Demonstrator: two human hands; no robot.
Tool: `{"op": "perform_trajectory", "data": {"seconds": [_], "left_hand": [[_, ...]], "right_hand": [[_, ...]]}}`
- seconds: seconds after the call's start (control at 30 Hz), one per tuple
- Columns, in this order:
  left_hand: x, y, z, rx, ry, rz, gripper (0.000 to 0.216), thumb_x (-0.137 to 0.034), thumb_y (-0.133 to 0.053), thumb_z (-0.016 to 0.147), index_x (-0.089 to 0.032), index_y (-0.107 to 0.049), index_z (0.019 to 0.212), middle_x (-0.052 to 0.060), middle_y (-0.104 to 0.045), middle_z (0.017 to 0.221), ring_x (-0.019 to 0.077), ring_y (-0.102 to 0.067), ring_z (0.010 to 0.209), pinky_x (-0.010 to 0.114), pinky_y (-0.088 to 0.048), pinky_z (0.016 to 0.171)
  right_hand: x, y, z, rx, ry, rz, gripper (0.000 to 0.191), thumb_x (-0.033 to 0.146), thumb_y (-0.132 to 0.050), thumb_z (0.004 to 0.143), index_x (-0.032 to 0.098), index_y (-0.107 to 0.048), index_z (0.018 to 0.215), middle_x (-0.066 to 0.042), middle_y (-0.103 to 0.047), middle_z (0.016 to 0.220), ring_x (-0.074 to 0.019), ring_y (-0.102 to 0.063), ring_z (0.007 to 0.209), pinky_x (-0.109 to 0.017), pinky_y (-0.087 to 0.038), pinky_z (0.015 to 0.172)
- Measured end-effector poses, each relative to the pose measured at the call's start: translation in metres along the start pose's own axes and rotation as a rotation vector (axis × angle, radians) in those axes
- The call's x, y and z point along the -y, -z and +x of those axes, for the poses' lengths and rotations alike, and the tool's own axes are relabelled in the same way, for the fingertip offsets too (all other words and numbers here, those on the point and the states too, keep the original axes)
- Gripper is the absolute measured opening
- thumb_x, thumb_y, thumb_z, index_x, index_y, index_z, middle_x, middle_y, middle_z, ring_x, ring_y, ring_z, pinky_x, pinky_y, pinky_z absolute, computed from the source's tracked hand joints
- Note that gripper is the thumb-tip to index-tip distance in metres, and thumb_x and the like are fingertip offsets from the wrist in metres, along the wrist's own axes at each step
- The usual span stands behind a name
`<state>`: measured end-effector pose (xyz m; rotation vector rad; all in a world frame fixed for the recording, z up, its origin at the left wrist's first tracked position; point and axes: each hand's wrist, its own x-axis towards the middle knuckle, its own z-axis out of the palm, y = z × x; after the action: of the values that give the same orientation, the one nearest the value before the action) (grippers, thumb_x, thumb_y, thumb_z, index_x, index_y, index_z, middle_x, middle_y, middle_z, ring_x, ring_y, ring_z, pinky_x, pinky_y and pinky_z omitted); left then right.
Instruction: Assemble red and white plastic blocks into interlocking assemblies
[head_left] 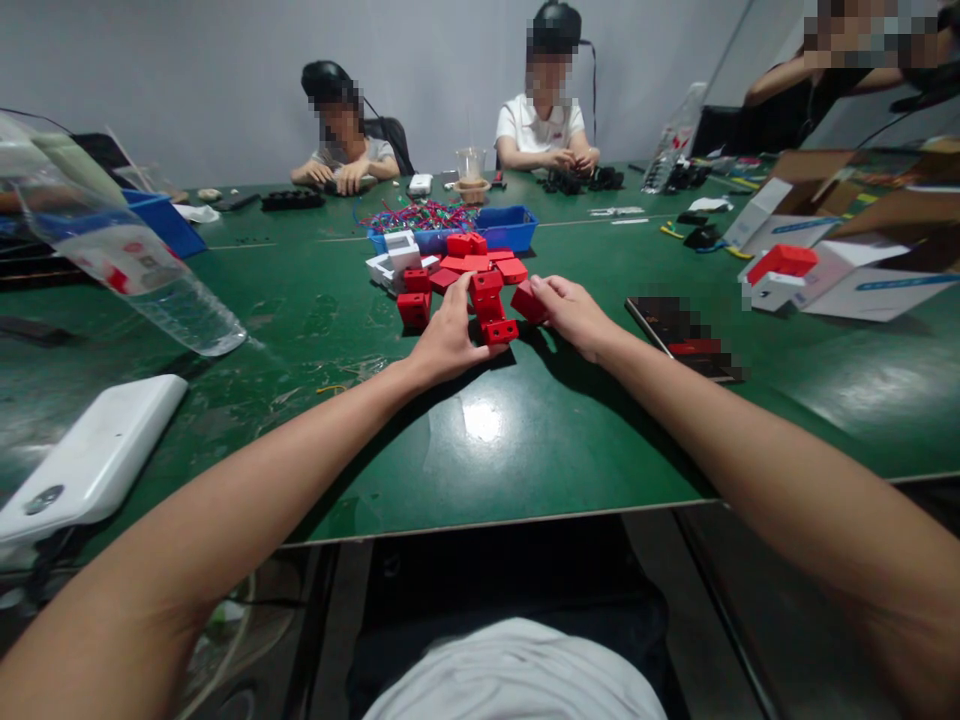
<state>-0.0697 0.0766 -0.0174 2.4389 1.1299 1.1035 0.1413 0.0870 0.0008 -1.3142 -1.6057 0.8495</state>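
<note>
i face a pale grey wall (225,90) across a glossy green table (420,470), a bright glare (482,420) near my edge; a black chair (396,145) stands before the wall.

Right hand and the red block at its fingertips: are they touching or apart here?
Touching. The head view shows the right hand's thumb and fingertips against the red block, with no gap visible.

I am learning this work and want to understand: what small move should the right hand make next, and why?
Probably the right hand should bring its red block slightly left, toward the red stack: the left hand is holding that stack, and the block is close beside it, seemingly with a small gap between.
</note>
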Motion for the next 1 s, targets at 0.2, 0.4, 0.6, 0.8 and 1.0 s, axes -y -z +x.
{"op": "perform_trajectory", "data": {"seconds": [0.2,0.4,0.6,0.8,1.0], "left_hand": [[-0.005,-0.002,-0.002,0.018,-0.011,-0.019,0.099,-0.033,-0.082,0.069,-0.017,-0.023,0.147,0.021,-0.038,0.151,0.0325,-0.039,0.144,0.05,-0.04,0.117],[-0.001,-0.003,-0.004,0.006,-0.091,-0.014,0.1,-0.037,-0.082,0.071,-0.016,-0.022,0.149,0.022,-0.039,0.151,0.0347,-0.039,0.143,0.054,-0.037,0.118],[0.006,-0.006,-0.003,-0.006,-0.111,-0.02,0.106,-0.04,-0.083,0.069,-0.02,-0.02,0.151,0.022,-0.038,0.152,0.0373,-0.04,0.143,0.057,-0.041,0.114],[0.006,-0.005,-0.004,0.001,-0.114,0.009,0.104,-0.04,-0.082,0.07,-0.015,-0.02,0.15,0.025,-0.038,0.151,0.0383,-0.04,0.142,0.058,-0.036,0.117],[0.005,-0.006,-0.003,-0.004,-0.136,0.012,0.102,-0.038,-0.082,0.071,-0.015,-0.021,0.149,0.025,-0.04,0.15,0.0374,-0.041,0.142,0.057,-0.037,0.117]], "right_hand": [[0.019,0.003,-0.003,0.108,-0.394,0.601,0.04,0.052,-0.042,0.1,0.018,-0.06,0.089,-0.008,-0.068,0.073,-0.0176,-0.066,0.064,-0.027,-0.051,0.052],[0.019,-0.003,-0.007,0.099,-0.384,0.657,0.028,-0.01,-0.053,0.069,0.015,-0.058,0.081,-0.004,-0.069,0.076,-0.0115,-0.066,0.065,-0.023,-0.059,0.062],[0.021,-0.006,-0.007,0.072,-0.399,0.703,0.036,-0.014,-0.044,0.059,0.013,-0.058,0.079,-0.005,-0.068,0.073,-0.013,-0.069,0.069,-0.022,-0.062,0.068],[0.019,-0.006,-0.007,0.047,-0.374,0.707,0.034,-0.014,-0.044,0.06,0.014,-0.057,0.074,-0.007,-0.068,0.071,-0.0144,-0.07,0.072,-0.022,-0.063,0.073],[0.016,-0.007,-0.006,0.052,-0.325,0.705,0.038,-0.018,-0.046,0.06,0.017,-0.057,0.073,0.001,-0.066,0.066,-0.0113,-0.068,0.068,-0.023,-0.065,0.074]]}}
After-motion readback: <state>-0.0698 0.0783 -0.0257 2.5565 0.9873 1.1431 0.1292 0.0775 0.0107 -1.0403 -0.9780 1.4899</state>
